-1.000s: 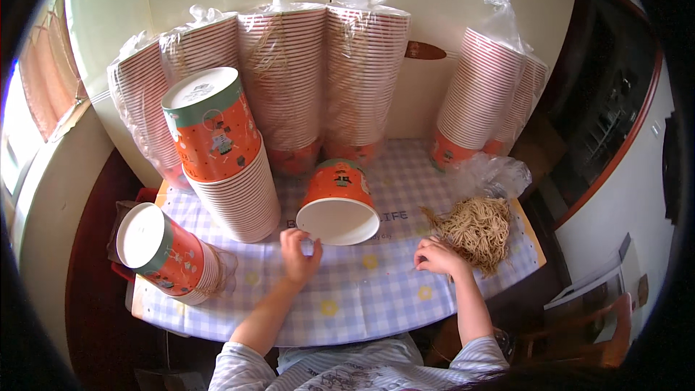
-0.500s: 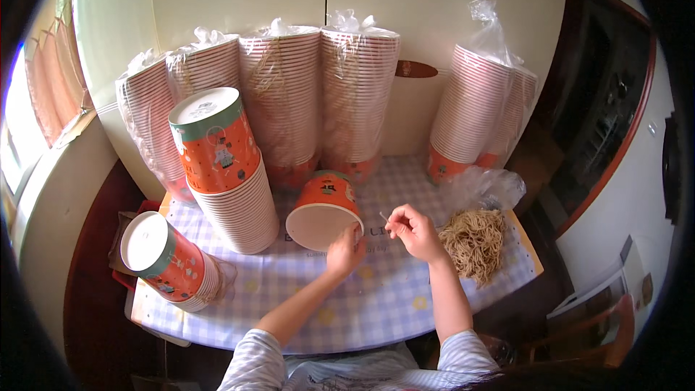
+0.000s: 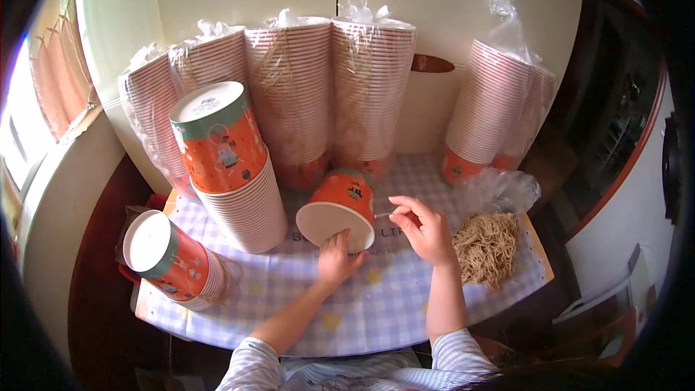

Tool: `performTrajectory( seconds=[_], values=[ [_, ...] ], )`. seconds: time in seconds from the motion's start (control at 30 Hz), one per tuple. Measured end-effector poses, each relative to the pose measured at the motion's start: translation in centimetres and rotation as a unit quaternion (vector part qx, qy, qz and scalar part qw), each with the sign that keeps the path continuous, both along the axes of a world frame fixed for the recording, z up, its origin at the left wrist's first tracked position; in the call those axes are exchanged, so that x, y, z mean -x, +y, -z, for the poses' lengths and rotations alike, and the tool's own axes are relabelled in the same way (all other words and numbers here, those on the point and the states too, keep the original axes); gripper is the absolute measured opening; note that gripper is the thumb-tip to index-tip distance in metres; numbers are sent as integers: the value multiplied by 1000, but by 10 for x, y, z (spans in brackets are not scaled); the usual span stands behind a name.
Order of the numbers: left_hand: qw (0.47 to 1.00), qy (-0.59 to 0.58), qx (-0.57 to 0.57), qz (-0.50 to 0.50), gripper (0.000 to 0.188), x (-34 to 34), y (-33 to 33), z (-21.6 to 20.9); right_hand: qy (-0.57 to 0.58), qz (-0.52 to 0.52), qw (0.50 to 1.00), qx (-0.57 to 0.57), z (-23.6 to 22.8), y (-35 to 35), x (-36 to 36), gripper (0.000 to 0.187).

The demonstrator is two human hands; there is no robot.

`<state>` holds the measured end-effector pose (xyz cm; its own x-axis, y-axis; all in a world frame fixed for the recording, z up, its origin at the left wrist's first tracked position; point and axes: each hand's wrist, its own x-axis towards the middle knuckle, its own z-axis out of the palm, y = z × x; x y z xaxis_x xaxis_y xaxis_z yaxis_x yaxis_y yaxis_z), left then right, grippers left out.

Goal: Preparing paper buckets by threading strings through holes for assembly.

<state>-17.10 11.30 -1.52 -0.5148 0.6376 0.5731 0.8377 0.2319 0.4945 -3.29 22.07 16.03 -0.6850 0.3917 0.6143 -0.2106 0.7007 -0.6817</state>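
Observation:
An orange and green paper bucket (image 3: 340, 194) lies tipped on the table, its white mouth turned towards me. My left hand (image 3: 337, 261) is at the lower right of that mouth, fingertips inside against the white wall and thumb near the rim. Just right of the bucket, my right hand (image 3: 423, 232) pinches a short, thin cord (image 3: 383, 216) between thumb and fingers. The cord's other end meets the bucket's side; whether it passes through the wall I cannot tell. A tangled heap of tan cords (image 3: 489, 246) lies right of my right hand, by a clear plastic bag (image 3: 507, 188).
Tall bagged stacks of paper buckets (image 3: 289, 94) line the back, with more bagged stacks (image 3: 486, 105) at the back right. A leaning unbagged stack (image 3: 242, 210) and a shorter stack (image 3: 181, 264) with cord stand at the left. A checked cloth (image 3: 289, 311) covers the table.
My left fingers have shifted from the bucket's right rim into its mouth. My right hand has come closer to the bucket's side with the cord. The whole view has shifted slightly.

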Motion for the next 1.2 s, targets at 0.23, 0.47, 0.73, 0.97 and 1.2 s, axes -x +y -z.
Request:
performTrajectory(
  seconds=[0.23,0.47,0.73,0.97,1.2],
  values=[
    [993,8,-98,69,63,-6,14,-8,-141,54,975,-166,19,15,19,10],
    [988,-123,-67,71,30,-6,14,0,-204,12,966,-155,31,15,28,11],
    [966,-210,-147,42,19,-5,6,-4,-269,29,952,-144,58,21,42,12],
    [962,-221,-150,54,19,-7,4,-2,-266,34,951,-154,61,16,46,12],
    [956,-234,-165,68,19,-9,4,-4,-233,40,960,-151,64,18,46,12]
  ],
)
